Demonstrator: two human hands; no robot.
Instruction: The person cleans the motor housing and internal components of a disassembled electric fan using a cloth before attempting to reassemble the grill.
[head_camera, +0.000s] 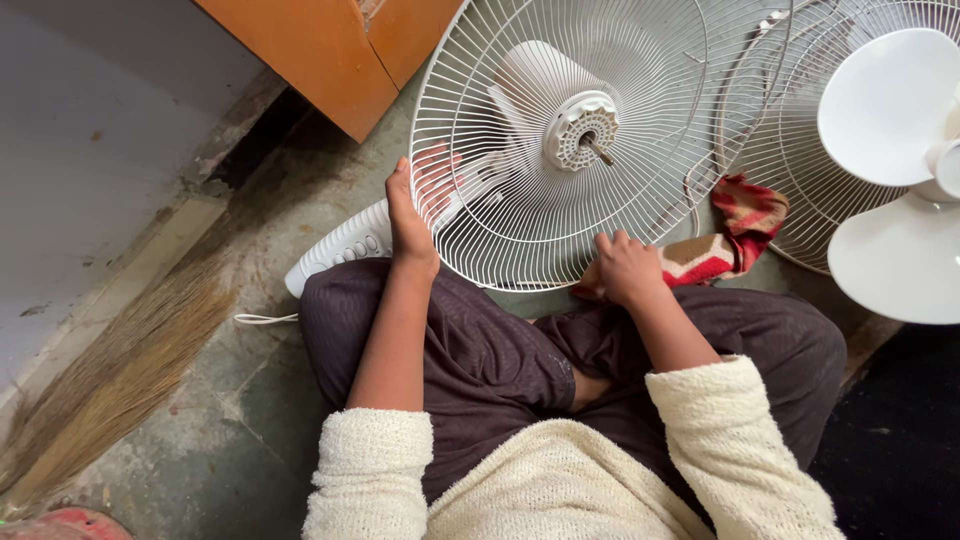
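Seated cross-legged on a worn concrete floor, in dark trousers and a cream knitted sweater, with a white fan laid across the lap. Left hand pressed upright against the left rim of the rear wire guard, thumb outside the wires and fingers reaching behind them (seen dimly through the mesh), so apparently gripping the rim, though how tightly cannot be told. Right hand at the lower edge of the same guard, fingers curled over the outer ring, knuckles up, closed on the wire. Guard tilted toward the camera, its round motor hub and bare shaft at the centre, white motor housing behind it. White fan body with a row of buttons lying on the floor just left of the left knee, a white cord trailing from under it. Red, white and tan patterned cloth crumpled on the floor just beyond the right hand, touching the guard's lower right rim. Second wire guard leaning at the far right edge of the floor, overlapping the first, with white fan blades in front of it. Orange wooden cabinet corner at the far edge, straw broom lying along the left edge beside a pale wall.
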